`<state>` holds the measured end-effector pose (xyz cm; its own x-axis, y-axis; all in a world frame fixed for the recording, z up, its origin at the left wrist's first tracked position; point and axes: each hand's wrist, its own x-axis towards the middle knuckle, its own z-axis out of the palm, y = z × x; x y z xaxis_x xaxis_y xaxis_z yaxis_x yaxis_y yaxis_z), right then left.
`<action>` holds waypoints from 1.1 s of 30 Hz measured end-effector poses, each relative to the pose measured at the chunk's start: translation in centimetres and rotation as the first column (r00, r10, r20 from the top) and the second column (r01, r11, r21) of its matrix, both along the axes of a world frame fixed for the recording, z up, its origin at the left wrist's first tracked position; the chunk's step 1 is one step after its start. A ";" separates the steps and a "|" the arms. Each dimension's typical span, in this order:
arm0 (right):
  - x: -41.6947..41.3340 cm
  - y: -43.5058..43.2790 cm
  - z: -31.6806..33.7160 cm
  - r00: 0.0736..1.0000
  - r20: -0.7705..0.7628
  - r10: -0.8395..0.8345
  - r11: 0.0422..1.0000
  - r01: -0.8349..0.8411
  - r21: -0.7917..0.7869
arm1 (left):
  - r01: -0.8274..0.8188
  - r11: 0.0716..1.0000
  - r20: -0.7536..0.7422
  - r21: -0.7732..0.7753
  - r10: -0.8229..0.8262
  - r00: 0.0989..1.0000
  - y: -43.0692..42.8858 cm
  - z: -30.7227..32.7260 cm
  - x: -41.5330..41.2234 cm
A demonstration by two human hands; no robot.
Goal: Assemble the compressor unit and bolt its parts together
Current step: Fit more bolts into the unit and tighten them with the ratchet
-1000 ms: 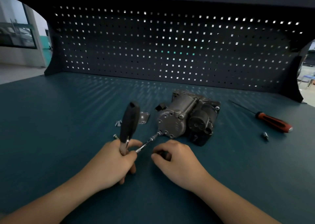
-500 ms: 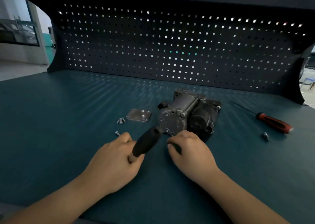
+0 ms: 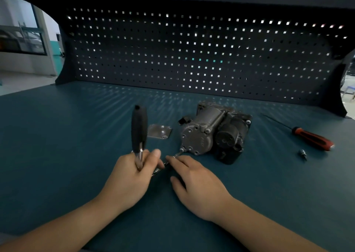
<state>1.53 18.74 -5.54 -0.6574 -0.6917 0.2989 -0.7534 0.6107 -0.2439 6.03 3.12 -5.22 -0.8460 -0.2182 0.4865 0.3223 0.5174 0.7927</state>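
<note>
The compressor (image 3: 213,134) lies on its side on the teal table (image 3: 57,155), a little right of the middle and in front of the dark pegboard (image 3: 192,50), its round end cover with a ring of bolts turned toward the person. The left hand (image 3: 132,177) holds the ratchet (image 3: 138,129): its grip is closed round the bare metal shank just below the black handle, the fingers curled about it and the thumb reaching out to the right, and the handle stands nearly upright above the fist. From the ratchet's head, low between the two hands, a thin extension (image 3: 178,153) runs up and to the right and meets the lower left edge of the compressor's end cover; whether its tip sits on a bolt there is too small to tell. The right hand (image 3: 194,182) lies palm down just beside the left, its grip loose: the fingers (image 3: 172,158) are nearly straight and rest on the extension, the thumb lies apart from them nearer the person, and nothing is clasped. A flat metal plate (image 3: 159,131) lies on the table between the ratchet handle and the compressor, touching neither. Well to the right, a screwdriver (image 3: 311,138) with a red and black handle lies slantwise with its shaft pointing away to the left, and a small metal bit (image 3: 303,153) lies near it, on the side toward the person.
</note>
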 end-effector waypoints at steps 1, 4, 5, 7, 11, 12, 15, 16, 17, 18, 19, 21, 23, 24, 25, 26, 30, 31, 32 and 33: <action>0.0 0.0 0.0 1.000 0.006 0.007 1.000 -0.007 0.002 | 0.021 0.997 -0.021 -0.072 -0.022 1.000 0.1 -0.2 0.1; 0.0 0.0 0.4 0.998 0.028 0.048 0.999 -0.048 -0.010 | 0.051 0.971 -0.030 -0.232 -0.060 0.998 0.2 -0.3 0.3; 0.0 -0.1 0.6 0.997 0.033 0.074 0.997 -0.074 -0.005 | 0.052 0.969 -0.040 -0.241 -0.064 0.997 0.2 -0.3 0.3; -0.5 -0.4 1.1 0.992 0.022 0.121 0.991 -0.123 0.054 | 0.062 0.973 -0.072 -0.220 -0.079 0.994 0.1 -0.2 0.3; -1.9 -0.8 2.4 0.972 -0.128 0.195 0.945 -0.152 0.289 | 0.099 0.979 -0.101 -0.179 -0.118 0.988 0.1 -0.1 0.4; -2.1 -0.7 2.5 0.966 -0.152 0.208 0.943 -0.156 0.295 | 0.100 0.978 -0.097 -0.183 -0.119 0.988 0.1 -0.1 0.4; -2.3 -0.5 2.1 0.956 -0.157 0.246 0.953 -0.209 0.219 | 0.095 0.981 -0.070 -0.170 -0.109 0.992 0.0 -0.1 0.3; -2.3 -0.4 1.9 0.953 -0.152 0.261 0.952 -0.228 0.202 | 0.097 0.981 -0.061 -0.168 -0.109 0.992 0.0 -0.1 0.3; -2.4 -0.4 1.8 0.951 -0.144 0.273 0.953 -0.247 0.173 | 0.101 0.979 -0.052 -0.178 -0.112 0.992 0.0 -0.1 0.3; -2.4 -0.3 1.7 0.953 -0.127 0.276 0.955 -0.257 0.145 | 0.110 0.974 -0.040 -0.199 -0.120 0.992 0.0 -0.2 0.3; -2.5 -0.2 1.6 0.958 -0.103 0.269 0.959 -0.256 0.123 | 0.122 0.965 -0.026 -0.232 -0.132 0.991 -0.1 -0.2 0.3; -2.6 0.0 1.3 0.967 -0.049 0.251 0.967 -0.247 0.067 | 0.150 0.944 0.011 -0.294 -0.153 0.988 -0.3 -0.3 0.4; -2.6 0.1 1.1 0.971 0.002 0.238 0.971 -0.237 0.040 | 0.160 0.944 0.052 -0.288 -0.151 0.987 -0.4 -0.3 0.5; -2.6 0.1 1.0 0.970 0.013 0.242 0.969 -0.242 0.040 | 0.160 0.950 0.073 -0.269 -0.146 0.987 -0.4 -0.3 0.5; -2.7 0.1 1.0 0.969 0.017 0.246 0.968 -0.246 0.041 | 0.158 0.955 0.089 -0.251 -0.140 0.986 -0.4 -0.3 0.5; -2.7 0.1 1.0 0.970 0.022 0.243 0.969 -0.244 0.044 | 0.154 0.958 0.097 -0.240 -0.134 0.986 -0.4 -0.3 0.4; -2.7 0.1 0.8 0.969 0.006 0.249 0.968 -0.249 0.024 | 0.143 0.973 0.125 -0.180 -0.121 0.985 -0.1 -0.1 0.2; -2.7 0.1 0.9 0.968 -0.003 0.251 0.968 -0.251 0.016 | 0.144 0.976 0.125 -0.165 -0.124 0.984 0.0 0.0 0.2; -2.6 0.0 0.9 0.969 -0.010 0.247 0.969 -0.247 0.014 | 0.147 0.975 0.119 -0.165 -0.128 0.985 0.0 0.0 0.2; -2.6 0.0 0.9 0.970 -0.013 0.242 0.970 -0.241 0.017 | 0.152 0.972 0.115 -0.177 -0.133 0.984 0.0 0.0 0.2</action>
